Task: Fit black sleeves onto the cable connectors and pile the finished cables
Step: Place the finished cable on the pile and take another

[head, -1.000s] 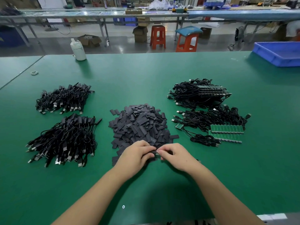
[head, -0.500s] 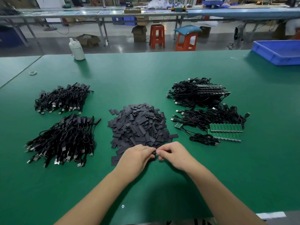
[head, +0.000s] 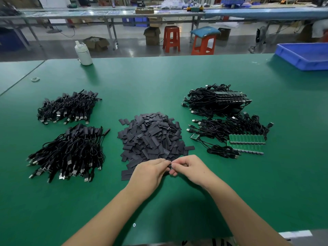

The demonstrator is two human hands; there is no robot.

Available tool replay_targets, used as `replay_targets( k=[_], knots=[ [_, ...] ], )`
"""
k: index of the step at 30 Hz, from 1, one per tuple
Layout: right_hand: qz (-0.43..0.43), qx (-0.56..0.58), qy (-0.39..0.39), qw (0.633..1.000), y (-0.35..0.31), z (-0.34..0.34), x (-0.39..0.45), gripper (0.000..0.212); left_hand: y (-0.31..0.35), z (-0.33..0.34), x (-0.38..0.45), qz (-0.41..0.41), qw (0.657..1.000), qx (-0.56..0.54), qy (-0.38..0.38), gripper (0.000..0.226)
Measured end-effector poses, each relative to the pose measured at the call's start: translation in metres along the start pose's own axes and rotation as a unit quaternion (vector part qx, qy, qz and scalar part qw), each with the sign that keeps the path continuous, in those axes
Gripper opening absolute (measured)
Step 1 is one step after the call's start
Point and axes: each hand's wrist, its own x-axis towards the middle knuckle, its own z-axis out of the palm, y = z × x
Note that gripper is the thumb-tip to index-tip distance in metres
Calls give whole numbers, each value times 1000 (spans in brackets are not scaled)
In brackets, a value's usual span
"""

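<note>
We pinch a small black sleeve (head: 170,166) between left hand (head: 150,173) and right hand (head: 189,167) — fingertips curled tight, meeting — just nearer us than the sleeve pile (head: 150,135).

A single head-worn wide-angle camera looks forward and down from the person's side of the green-matted workbench (head: 159,82). Both bare forearms rise from the bottom edge, so the hands sit closest to the lens. The bench's far edge lies high in frame, with the workshop floor and orange plastic stools (head: 171,39) distant beyond.
</note>
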Motion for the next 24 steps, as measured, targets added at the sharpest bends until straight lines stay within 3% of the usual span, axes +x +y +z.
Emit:
replay_targets(
  k=[14,21,24],
  knots=[
    [-4,44,-12,999,9,1,3,19,5,8,-1,-10,1000,-4,6,25],
    [20,-144,0,989,1,-13,0,24,4,4,2,-40,999,0,30,20],
    [7,-168,5,986,-1,-13,-2,24,6,5,2,-32,999,12,19,21]
  ],
)
